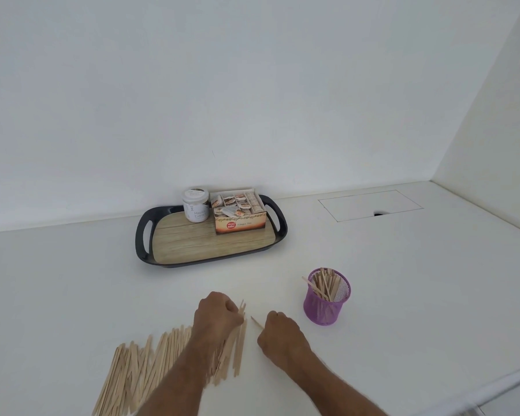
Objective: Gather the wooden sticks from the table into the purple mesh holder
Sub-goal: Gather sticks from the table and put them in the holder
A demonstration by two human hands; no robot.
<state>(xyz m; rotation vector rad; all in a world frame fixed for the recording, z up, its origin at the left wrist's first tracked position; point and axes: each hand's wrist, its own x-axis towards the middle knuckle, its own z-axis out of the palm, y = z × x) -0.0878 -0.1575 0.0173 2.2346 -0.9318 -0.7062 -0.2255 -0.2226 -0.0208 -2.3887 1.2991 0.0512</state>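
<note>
Several thin wooden sticks (138,364) lie spread in a long pile on the white table, at the lower left. My left hand (216,315) is over the pile's right end, fingers curled, pinching a few sticks whose tips poke up beside the knuckles. My right hand (279,333) is a little to the right, curled round one stick whose tip points up and left. The purple mesh holder (326,298) stands upright to the right of both hands, with several sticks leaning inside it.
A black tray (141,235) with a wood-look floor sits further back, holding a white jar (195,208) and an open tea box (239,214). A flush hatch (370,208) is set into the table at the back right. White walls close off the back and right.
</note>
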